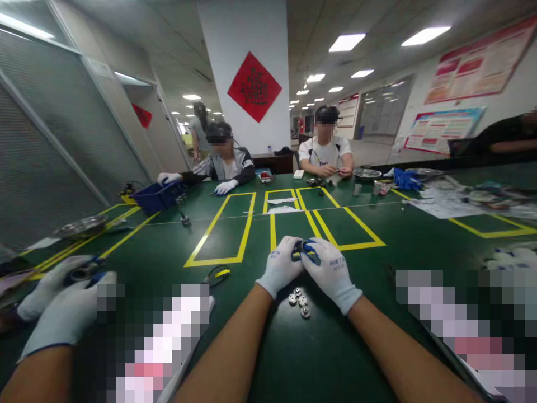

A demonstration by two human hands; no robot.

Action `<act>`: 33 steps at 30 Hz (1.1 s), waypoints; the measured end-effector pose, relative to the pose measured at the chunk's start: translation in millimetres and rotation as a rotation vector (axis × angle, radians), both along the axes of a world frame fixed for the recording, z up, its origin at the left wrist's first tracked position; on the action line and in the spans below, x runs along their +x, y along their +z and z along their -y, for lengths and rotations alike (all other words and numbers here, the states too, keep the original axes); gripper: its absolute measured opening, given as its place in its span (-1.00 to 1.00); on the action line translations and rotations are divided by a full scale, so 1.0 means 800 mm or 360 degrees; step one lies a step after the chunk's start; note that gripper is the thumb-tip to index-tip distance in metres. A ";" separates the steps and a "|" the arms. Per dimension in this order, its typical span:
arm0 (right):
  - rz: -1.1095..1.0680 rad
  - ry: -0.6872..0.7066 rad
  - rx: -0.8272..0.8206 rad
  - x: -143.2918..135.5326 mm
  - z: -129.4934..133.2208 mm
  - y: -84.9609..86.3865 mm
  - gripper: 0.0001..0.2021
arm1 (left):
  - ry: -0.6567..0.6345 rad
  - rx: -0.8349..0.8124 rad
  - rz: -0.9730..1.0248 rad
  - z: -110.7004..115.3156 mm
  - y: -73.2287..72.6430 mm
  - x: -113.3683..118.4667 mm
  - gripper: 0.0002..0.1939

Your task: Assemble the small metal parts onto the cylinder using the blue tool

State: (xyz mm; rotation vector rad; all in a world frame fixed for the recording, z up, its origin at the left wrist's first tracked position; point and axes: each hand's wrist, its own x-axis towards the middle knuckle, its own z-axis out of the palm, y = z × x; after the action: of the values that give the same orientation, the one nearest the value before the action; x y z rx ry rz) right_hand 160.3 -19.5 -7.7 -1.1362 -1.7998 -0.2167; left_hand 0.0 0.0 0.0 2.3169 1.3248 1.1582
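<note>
1. Between the two gloved hands, out over the green table [226, 341], a small dark part [299, 246] is held up. Much of it is covered by fingers, so its full shape cannot be told.

2. The left hand [282, 262] grasps the part from its side, fingers bent around it. The right hand [331, 268] meets it from the other side, its fingers also closed on the part. Neither has let go.

3. Work on this part looks under way rather than finished, judging by both hands being on it together. Whether anything has been fitted to it cannot be seen.

4. Just below the hands, nearer the wearer, lie several small metal pieces [302, 301] in a loose cluster, some touching. They are out of the grasp; whether they are handled already or waiting cannot be told.

5. Left of the hands lies a dark cable [216, 275] with a yellow piece, apart from the cluster and not touched.

6. Beyond are yellow tape outlines [241, 243], with white paper [283, 210] near the middle ones. At far left, a co-worker's gloved hands [62, 308] hold another dark object [80, 273], too blurred to judge its progress.
</note>
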 end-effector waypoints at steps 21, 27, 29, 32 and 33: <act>0.0092 0.0222 0.0135 -0.009 0.026 0.034 -0.78 | 0.0139 -0.0004 0.0160 -0.007 0.004 -0.005 -0.72; 0.0092 0.0494 0.0105 -0.025 0.038 0.039 -0.57 | 0.0098 -0.0045 0.0026 -0.004 0.004 -0.007 -0.70; 0.0072 0.0495 0.0045 -0.026 0.037 0.037 -0.57 | 0.0100 -0.0039 -0.0020 -0.003 0.002 -0.007 -0.70; 0.0053 0.0469 0.0032 -0.027 0.035 0.035 -0.58 | 0.0125 -0.0049 -0.0085 -0.003 0.001 -0.006 -0.70; 0.0054 0.0464 0.0038 -0.026 0.034 0.034 -0.58 | 0.0135 -0.0054 -0.0106 -0.002 0.001 -0.006 -0.70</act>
State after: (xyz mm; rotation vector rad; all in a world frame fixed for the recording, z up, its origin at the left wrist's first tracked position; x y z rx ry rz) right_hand 139.2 -47.1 19.8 -0.8445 -1.9621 -0.0845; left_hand -4.5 1.9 0.5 2.3147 1.4677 1.0828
